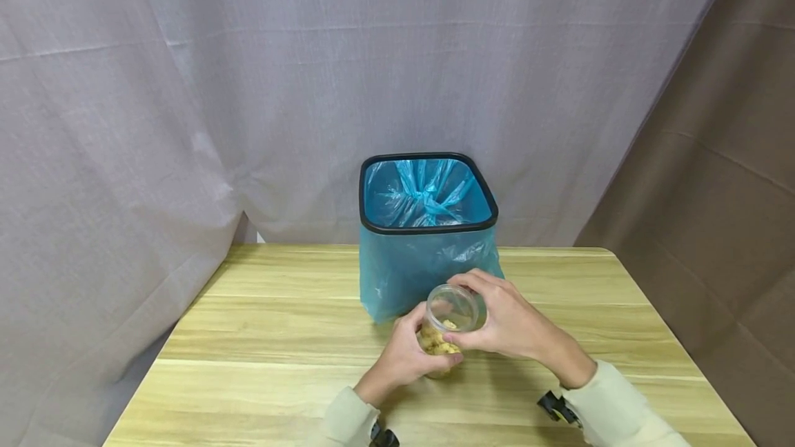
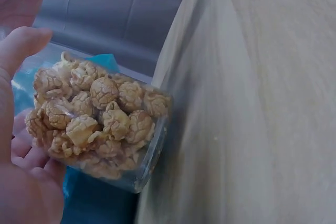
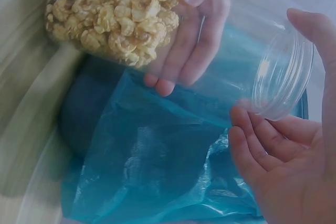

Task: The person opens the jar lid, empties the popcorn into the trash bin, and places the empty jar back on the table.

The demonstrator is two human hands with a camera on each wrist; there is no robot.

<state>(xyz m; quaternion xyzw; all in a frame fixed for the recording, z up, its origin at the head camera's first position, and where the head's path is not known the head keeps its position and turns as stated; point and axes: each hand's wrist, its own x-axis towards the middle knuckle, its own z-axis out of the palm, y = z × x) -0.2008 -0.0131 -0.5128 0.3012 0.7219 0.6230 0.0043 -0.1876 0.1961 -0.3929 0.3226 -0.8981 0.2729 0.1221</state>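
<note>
A clear plastic jar [image 1: 453, 309], about half full of caramel popcorn [image 2: 97, 111], stands close over the table in front of the bin. Its threaded mouth [image 3: 286, 72] is uncovered. My left hand [image 1: 405, 350] grips the lower body of the jar, thumb on the near side and fingers behind it. With thumb and fingers spread on either side of the rim, my right hand [image 1: 512, 319] holds the jar's top. In the right wrist view the left fingers [image 3: 181, 51] show through the clear wall, just above the popcorn.
Right behind the jar stands a bin with a black rim [image 1: 428, 230], lined with a blue plastic bag [image 1: 404, 267] knotted inside. The light wooden table [image 1: 261, 350] spreads to both sides. Grey curtain [image 1: 298, 102] hangs behind, and a brown one [image 1: 714, 178] at the right.
</note>
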